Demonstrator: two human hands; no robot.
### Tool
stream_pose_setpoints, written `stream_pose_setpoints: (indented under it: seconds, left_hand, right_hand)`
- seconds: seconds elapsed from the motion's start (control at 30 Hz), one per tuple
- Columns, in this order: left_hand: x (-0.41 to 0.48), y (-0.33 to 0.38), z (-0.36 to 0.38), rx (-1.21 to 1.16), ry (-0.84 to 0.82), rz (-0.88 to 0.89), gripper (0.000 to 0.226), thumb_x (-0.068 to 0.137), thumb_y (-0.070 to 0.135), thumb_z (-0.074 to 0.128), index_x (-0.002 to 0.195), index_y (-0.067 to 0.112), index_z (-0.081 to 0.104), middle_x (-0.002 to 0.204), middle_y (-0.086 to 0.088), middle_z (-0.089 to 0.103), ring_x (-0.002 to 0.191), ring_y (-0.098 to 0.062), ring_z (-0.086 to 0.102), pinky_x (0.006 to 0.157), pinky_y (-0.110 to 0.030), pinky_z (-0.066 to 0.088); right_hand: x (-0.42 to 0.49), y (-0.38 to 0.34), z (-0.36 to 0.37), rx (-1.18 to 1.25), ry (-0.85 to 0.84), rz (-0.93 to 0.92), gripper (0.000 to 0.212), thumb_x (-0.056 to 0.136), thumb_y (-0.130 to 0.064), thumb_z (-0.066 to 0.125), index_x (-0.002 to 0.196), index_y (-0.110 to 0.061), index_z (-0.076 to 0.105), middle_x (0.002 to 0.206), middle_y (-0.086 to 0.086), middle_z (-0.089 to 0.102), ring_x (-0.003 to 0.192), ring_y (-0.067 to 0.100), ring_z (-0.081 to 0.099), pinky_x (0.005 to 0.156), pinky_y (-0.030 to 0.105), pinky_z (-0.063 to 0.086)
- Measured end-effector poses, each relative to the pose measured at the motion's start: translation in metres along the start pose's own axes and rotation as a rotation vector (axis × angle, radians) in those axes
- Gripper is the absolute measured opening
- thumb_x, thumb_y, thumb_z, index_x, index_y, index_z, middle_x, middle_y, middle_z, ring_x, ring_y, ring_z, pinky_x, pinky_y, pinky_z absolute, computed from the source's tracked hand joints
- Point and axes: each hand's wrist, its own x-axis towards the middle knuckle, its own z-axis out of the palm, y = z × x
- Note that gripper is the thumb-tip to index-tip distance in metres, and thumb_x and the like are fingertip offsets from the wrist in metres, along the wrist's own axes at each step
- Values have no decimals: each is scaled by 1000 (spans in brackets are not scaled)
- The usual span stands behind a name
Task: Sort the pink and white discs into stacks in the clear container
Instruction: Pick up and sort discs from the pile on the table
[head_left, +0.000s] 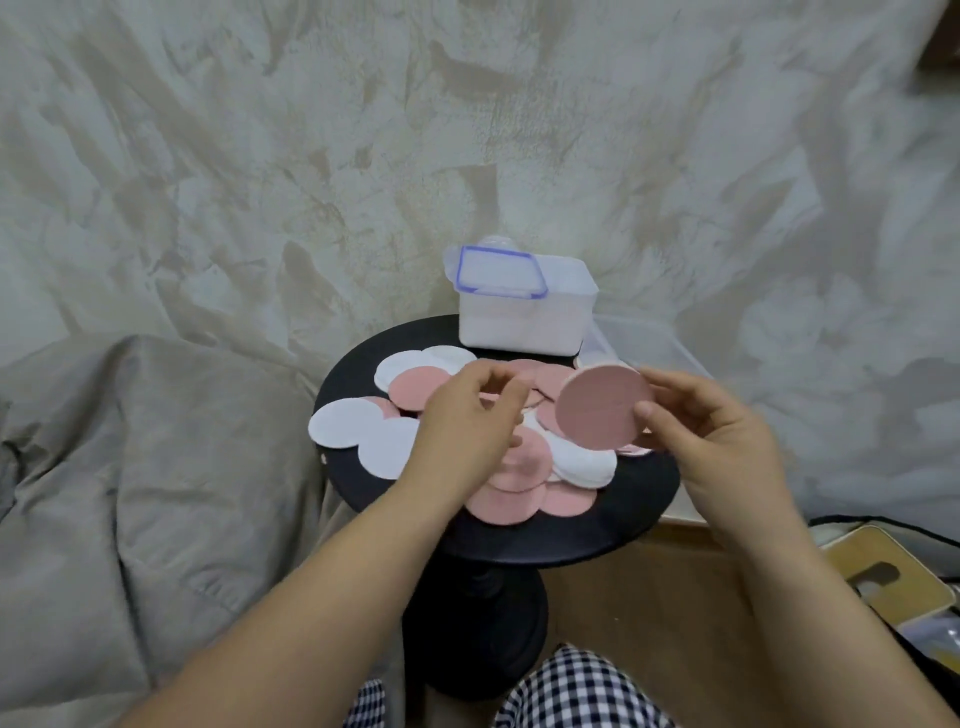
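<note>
The right hand (711, 441) holds one pink disc (602, 408) up, in front of the translucent box (524, 322) and a little to its right. The thumb presses on the disc's near face at the edge and the other fingers (670, 387) curl behind it. The disc is tilted, with its flat face toward the camera. The left hand (467, 421) hovers in front of the box, above the loose discs. Its fingers (498, 379) are bent, but the picture is blurred there and I cannot tell if they pinch anything. The other pink discs (511, 499) and white discs (343, 423) lie overlapped in front of the box on the round black tabletop (639, 483). A blue-rimmed lid (498, 273) leans on top of the box. The clear container (644, 340) is just beside the box, on its right. No stacks are visible in it.
</note>
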Motion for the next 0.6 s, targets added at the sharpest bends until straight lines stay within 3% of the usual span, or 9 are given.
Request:
stream_pose_setpoints:
  seconds: [0.13,0.23,0.33,0.43,0.53,0.6]
  left_hand:
    - [38,14,54,122,-148,-119,29,91,35,53,97,8,59,87,-1,60,63,-16,61,69,-35,56]
    - [58,18,83,192,-202,-201,29,89,39,55,89,10,55,83,-5,59,59,-20,61,65,-36,55]
    - [64,18,98,148,-257,-310,28,88,35,60,79,11,48,76,-14,50,57,-25,50,56,-31,47]
    - [67,14,101,-3,-264,-388,22,87,21,63,81,9,45,80,-17,45,57,-24,42,60,-36,47]
    - [64,10,95,-46,-237,-409,14,85,13,62,89,1,57,89,-22,57,70,-30,55,71,-42,55]
    - [58,7,86,-63,-215,-371,18,84,13,63,96,-1,64,96,-18,66,80,-26,64,62,-32,57]
  right_hand:
    - [10,10,-49,-4,114,89,26,87,-1,57,101,-22,65,82,-7,72,75,4,67,63,17,54]
    - [14,20,-67,-7,137,141,26,88,0,56,104,-19,64,89,0,69,75,4,66,63,17,54]
    - [17,25,-74,10,116,165,28,88,1,56,98,-24,64,87,-2,69,76,4,66,63,17,54]
    - [19,27,-75,45,96,175,29,88,4,55,95,-23,63,85,-2,68,71,1,66,62,16,53]
    - [16,26,-78,77,90,184,29,87,4,54,95,-22,63,83,-2,68,71,2,66,62,16,54]
    - [14,21,-82,84,79,185,27,87,3,55,95,-22,64,80,-5,70,73,3,67,62,17,54]
